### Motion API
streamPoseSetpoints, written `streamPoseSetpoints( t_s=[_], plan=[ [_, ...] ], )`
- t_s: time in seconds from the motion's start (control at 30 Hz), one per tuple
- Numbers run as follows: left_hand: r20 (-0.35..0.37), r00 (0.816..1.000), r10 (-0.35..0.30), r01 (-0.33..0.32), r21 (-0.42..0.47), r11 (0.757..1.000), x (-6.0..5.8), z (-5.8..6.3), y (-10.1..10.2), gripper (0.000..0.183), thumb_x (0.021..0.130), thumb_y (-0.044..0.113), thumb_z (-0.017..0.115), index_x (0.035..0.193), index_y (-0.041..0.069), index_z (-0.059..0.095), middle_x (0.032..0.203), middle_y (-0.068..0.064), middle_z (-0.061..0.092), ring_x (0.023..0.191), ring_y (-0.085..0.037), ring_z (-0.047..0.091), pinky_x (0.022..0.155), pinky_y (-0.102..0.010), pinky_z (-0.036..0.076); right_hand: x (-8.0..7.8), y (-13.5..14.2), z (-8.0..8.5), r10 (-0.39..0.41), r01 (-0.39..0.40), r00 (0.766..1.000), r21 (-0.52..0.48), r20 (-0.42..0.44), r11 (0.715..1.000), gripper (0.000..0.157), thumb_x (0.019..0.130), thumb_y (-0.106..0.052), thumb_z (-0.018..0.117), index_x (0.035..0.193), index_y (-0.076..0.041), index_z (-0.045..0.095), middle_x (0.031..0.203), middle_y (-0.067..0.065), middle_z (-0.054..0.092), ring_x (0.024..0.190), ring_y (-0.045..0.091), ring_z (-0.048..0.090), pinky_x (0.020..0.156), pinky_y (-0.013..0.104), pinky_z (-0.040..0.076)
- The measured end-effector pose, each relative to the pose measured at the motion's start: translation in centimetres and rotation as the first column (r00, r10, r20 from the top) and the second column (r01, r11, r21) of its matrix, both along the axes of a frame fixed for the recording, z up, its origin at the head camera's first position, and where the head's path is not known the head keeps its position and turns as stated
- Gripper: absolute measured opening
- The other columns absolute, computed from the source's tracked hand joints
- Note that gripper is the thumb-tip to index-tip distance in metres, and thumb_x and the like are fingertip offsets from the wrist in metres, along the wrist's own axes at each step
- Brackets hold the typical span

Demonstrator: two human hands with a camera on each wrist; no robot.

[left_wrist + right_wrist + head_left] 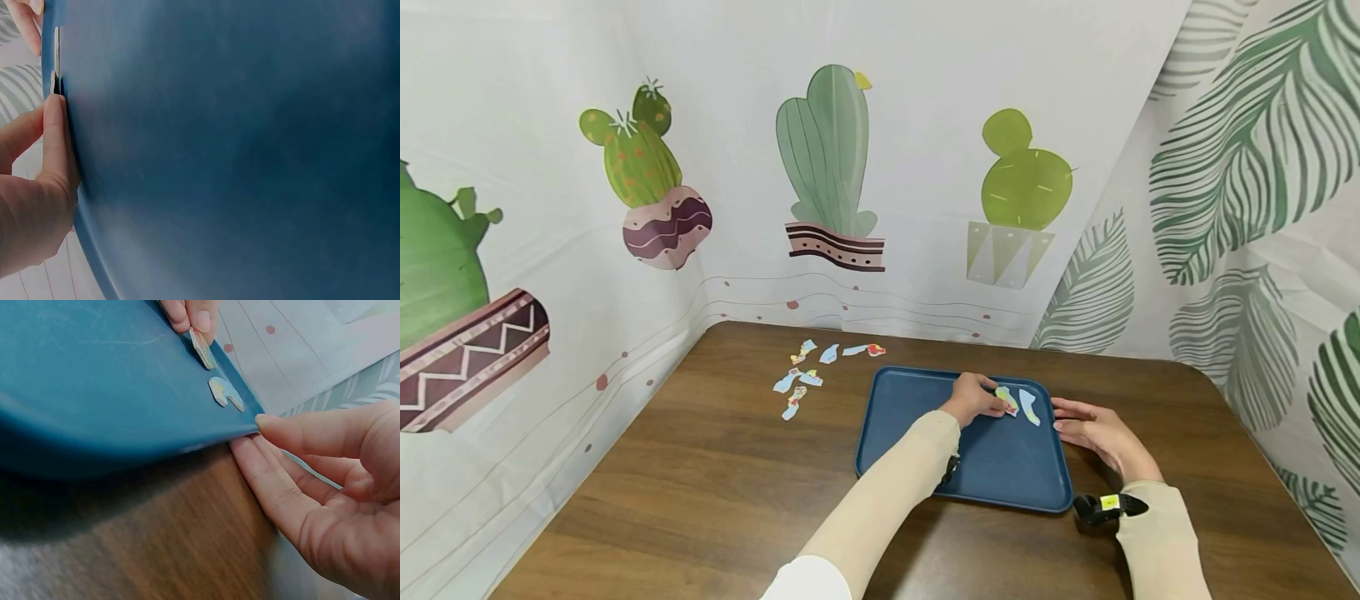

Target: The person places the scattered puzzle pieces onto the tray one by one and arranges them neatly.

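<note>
A dark blue tray (917,417) lies on the wooden table. Over its far right part, my left hand (973,400) pinches a flat, irregular puzzle piece (1006,400) printed in yellow, red and pale blue. In the right wrist view this piece (201,350) leans from the fingertips, low over the tray floor. Beside it, nearer the corner, lies a second pale blue piece (1029,407) with a curved outline. At the right rim, my right hand (1101,433) holds the tray, the thumb (275,427) on top of the edge and the fingers beneath.
Several more printed pieces (830,354) are scattered on the table (700,467), left of the tray and toward the back edge. A cloth (925,167) printed with cacti and leaves hangs behind the table. A black wrist camera (1097,509) sits by the right sleeve.
</note>
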State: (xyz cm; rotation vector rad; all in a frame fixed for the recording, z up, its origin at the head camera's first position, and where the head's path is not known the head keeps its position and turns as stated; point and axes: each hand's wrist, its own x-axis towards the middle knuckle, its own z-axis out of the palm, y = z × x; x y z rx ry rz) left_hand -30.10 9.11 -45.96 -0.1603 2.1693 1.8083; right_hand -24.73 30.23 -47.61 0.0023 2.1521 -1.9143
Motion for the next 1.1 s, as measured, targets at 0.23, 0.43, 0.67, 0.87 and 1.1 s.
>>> streamPoseSetpoints(
  t_s=[0.23,0.43,0.67,0.87,1.1],
  plan=[
    [-0.014,1.0,0.007,-0.007,-0.009,1.0,-0.1,-0.2,0.1,0.038,0.078,-0.012,0.072,0.115,-0.004,0.067,0.081,-0.014,0.065,0.074,-0.027,0.072,0.062,-0.027,0.06,0.0,0.0,-0.1,-0.003,0.003,1.0,0.014,0.001,1.0,0.066,0.09,0.001,0.063,0.144,0.015,0.026,0.119,0.016,0.058,0.09,0.008,0.065,0.083,0.028,0.057],
    [-0.03,1.0,-0.001,0.0,-0.01,1.0,0.0,-0.1,0.0,0.038,0.079,-0.013,0.071,0.116,-0.005,0.066,0.081,-0.014,0.066,0.075,-0.028,0.072,0.065,-0.029,0.06,-0.1,0.0,0.0,-0.002,0.002,1.0,0.016,-0.002,1.0,0.067,0.09,0.0,0.063,0.144,0.015,0.026,0.121,0.019,0.056,0.091,0.008,0.065,0.083,0.027,0.057],
    [-0.065,0.998,0.016,-0.014,0.025,1.0,-0.2,0.3,-0.9,0.034,0.082,-0.011,0.069,0.115,-0.008,0.065,0.09,-0.016,0.067,0.08,-0.03,0.071,0.071,-0.034,0.06,-0.2,0.0,-0.1,-0.016,0.015,1.0,0.025,0.007,1.0,0.066,0.09,0.0,0.063,0.144,0.012,0.028,0.121,0.018,0.056,0.091,0.007,0.065,0.084,0.027,0.057],
    [-0.091,0.996,0.015,-0.011,0.042,0.999,-0.9,0.9,-2.5,0.028,0.085,-0.004,0.069,0.113,-0.006,0.066,0.092,-0.015,0.069,0.082,-0.028,0.071,0.075,-0.037,0.06,-0.2,0.0,-0.2,-0.013,0.013,1.0,0.035,0.008,0.999,0.065,0.091,0.0,0.063,0.144,0.012,0.028,0.122,0.018,0.056,0.092,0.008,0.065,0.084,0.028,0.056],
    [-0.128,0.991,-0.043,0.056,0.095,0.994,-1.8,1.9,-5.6,0.03,0.087,-0.001,0.069,0.116,-0.007,0.064,0.098,-0.016,0.069,0.092,-0.032,0.069,0.084,-0.04,0.057,-0.1,-0.1,-0.1,-0.013,0.011,1.0,0.084,0.024,0.996,0.064,0.092,-0.004,0.063,0.145,0.01,0.029,0.133,0.03,0.046,0.095,0.009,0.065,0.087,0.029,0.056]
  ],
)
